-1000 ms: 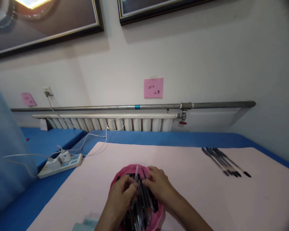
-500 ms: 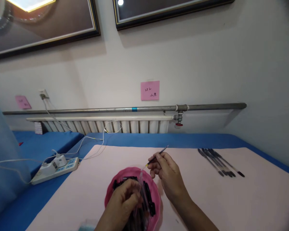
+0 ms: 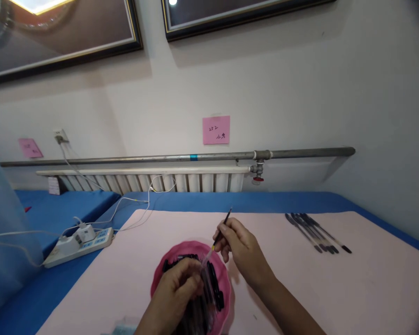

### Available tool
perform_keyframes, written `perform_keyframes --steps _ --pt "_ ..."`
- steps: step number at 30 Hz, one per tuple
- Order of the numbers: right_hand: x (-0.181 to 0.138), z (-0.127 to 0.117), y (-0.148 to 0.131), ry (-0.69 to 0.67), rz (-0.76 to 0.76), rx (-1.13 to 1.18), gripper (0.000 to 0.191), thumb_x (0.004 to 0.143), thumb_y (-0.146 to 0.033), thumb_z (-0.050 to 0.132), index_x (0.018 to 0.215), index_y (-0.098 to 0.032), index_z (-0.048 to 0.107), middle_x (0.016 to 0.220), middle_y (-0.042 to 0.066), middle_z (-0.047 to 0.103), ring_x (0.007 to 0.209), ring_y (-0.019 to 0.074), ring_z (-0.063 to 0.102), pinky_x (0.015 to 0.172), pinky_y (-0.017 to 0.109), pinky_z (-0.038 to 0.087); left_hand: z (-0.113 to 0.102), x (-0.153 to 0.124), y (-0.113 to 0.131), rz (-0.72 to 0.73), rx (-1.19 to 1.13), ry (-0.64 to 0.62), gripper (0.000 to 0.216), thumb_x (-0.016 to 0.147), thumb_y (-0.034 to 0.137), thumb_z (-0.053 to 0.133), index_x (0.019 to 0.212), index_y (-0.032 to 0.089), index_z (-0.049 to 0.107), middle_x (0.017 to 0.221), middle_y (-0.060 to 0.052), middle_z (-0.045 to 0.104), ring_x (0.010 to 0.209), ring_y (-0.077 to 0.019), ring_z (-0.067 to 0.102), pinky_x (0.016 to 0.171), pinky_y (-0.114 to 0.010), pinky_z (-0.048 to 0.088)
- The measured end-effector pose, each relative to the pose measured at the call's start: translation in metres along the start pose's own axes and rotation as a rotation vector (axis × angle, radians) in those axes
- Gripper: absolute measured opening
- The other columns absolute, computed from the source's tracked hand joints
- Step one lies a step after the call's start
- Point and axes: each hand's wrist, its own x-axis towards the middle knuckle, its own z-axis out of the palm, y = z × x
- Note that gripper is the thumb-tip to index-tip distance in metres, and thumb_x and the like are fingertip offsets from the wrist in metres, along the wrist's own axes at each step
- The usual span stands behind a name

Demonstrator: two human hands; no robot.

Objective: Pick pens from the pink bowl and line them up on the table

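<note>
Between the fingertips of my right hand point(image 3: 242, 249) is a dark pen refill point(image 3: 222, 228), its tip pointing up and its yellow-and-clear end pointing down left. My left hand point(image 3: 179, 288) pinches a clear pen barrel point(image 3: 206, 258) that meets the lower end of the refill; how far one sits inside the other I cannot tell. Both hands are over a pink scalloped bowl point(image 3: 226, 279), the left one covering part of it. Black pen caps point(image 3: 214, 281) and clear barrels fill the bowl.
Several pens point(image 3: 316, 232) with black caps lie side by side at the right on the pink sheet point(image 3: 286, 288). A white power strip point(image 3: 80, 246) with plugs and cables is at the left. A radiator point(image 3: 195, 181) and a pipe valve point(image 3: 258, 172) stand behind the blue table edge.
My right hand has tilted the refill steeper and brought it lower, closer to my left hand. The barrel's visible end has also dropped toward the bowl.
</note>
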Motion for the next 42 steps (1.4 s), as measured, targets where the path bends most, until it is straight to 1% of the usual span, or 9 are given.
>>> perform_keyframes --steps 6,8,11,15,20,23,34,39,42 --pt "-0.003 0.005 0.001 -0.276 0.082 -0.276 0.02 0.081 -0.027 0.05 0.064 -0.019 0.055 0.058 -0.005 0.053 0.056 0.0104 0.049 0.054 0.022 0.038 -0.004 -0.001 0.0 -0.057 -0.159 0.045 0.021 0.075 0.031 0.061 0.091 0.017 0.063 0.072 -0.002 0.064 0.066 -0.0136 0.058 0.063 -0.025 0.044" --pt "-0.002 0.003 0.0 -0.266 0.044 -0.371 0.018 0.083 -0.028 0.047 0.073 -0.019 0.06 0.068 -0.002 0.058 0.065 0.0125 0.053 0.06 0.023 0.04 -0.004 -0.001 0.0 -0.077 -0.237 0.087 0.023 0.073 0.031 0.064 0.092 0.017 0.063 0.076 -0.003 0.066 0.069 -0.0138 0.06 0.066 -0.025 0.046" --pt "-0.001 -0.008 -0.001 -0.232 -0.034 -0.723 0.02 0.084 -0.025 0.043 0.08 -0.018 0.061 0.083 0.002 0.062 0.077 0.0145 0.055 0.069 0.025 0.04 -0.005 0.001 0.002 -0.108 -0.373 0.156 0.027 0.07 0.03 0.068 0.093 0.016 0.062 0.078 -0.005 0.067 0.071 -0.0138 0.062 0.066 -0.025 0.048" --pt "-0.005 -0.021 0.002 -0.414 0.032 -1.043 0.017 0.071 -0.012 0.051 0.067 -0.018 0.066 0.073 0.004 0.062 0.068 0.0154 0.054 0.06 0.025 0.036 -0.007 0.002 0.007 -0.128 -0.486 0.195 0.031 0.068 0.028 0.071 0.095 0.015 0.061 0.077 -0.006 0.067 0.071 -0.014 0.062 0.067 -0.027 0.049" --pt "-0.014 -0.015 0.003 -0.498 0.076 -1.142 0.018 0.06 -0.009 0.058 0.067 -0.02 0.07 0.083 0.006 0.064 0.077 0.0204 0.054 0.056 0.025 0.033 -0.009 0.002 0.01 -0.121 -0.522 0.205 0.032 0.068 0.028 0.071 0.095 0.016 0.059 0.076 -0.005 0.067 0.07 -0.0144 0.064 0.067 -0.028 0.051" --pt "-0.018 -0.006 0.003 -0.521 0.092 -1.191 0.013 0.058 -0.012 0.062 0.065 -0.019 0.07 0.079 0.007 0.063 0.072 0.0208 0.055 0.053 0.026 0.031 -0.009 0.001 0.011 -0.133 -0.517 0.222 0.032 0.068 0.027 0.071 0.096 0.015 0.059 0.075 -0.004 0.067 0.069 -0.0138 0.064 0.066 -0.027 0.051" --pt "-0.019 0.001 0.021 -0.433 0.116 -1.144 0.014 0.046 -0.003 0.062 0.047 -0.017 0.059 0.067 0.005 0.06 0.059 0.0158 0.053 0.045 0.023 0.028 -0.008 0.004 0.005 -0.134 -0.549 0.19 0.031 0.07 0.025 0.07 0.096 0.015 0.058 0.074 -0.004 0.067 0.068 -0.0127 0.063 0.066 -0.026 0.05" --pt "-0.014 -0.007 0.029 -0.387 0.069 -1.013 0.016 0.051 -0.002 0.056 0.047 -0.018 0.054 0.053 0.001 0.055 0.05 0.0125 0.048 0.043 0.021 0.029 -0.008 0.006 0.003 -0.149 -0.538 0.194 0.03 0.069 0.026 0.069 0.095 0.015 0.058 0.072 -0.004 0.067 0.066 -0.0126 0.063 0.065 -0.026 0.049" --pt "-0.006 -0.012 0.024 -0.291 0.005 -0.971 0.017 0.057 -0.004 0.054 0.049 -0.018 0.052 0.062 0.003 0.059 0.064 0.0165 0.054 0.055 0.025 0.037 -0.006 0.006 0.002 -0.157 -0.501 0.166 0.029 0.069 0.028 0.069 0.092 0.015 0.058 0.069 -0.003 0.066 0.06 -0.0106 0.061 0.062 -0.024 0.047"
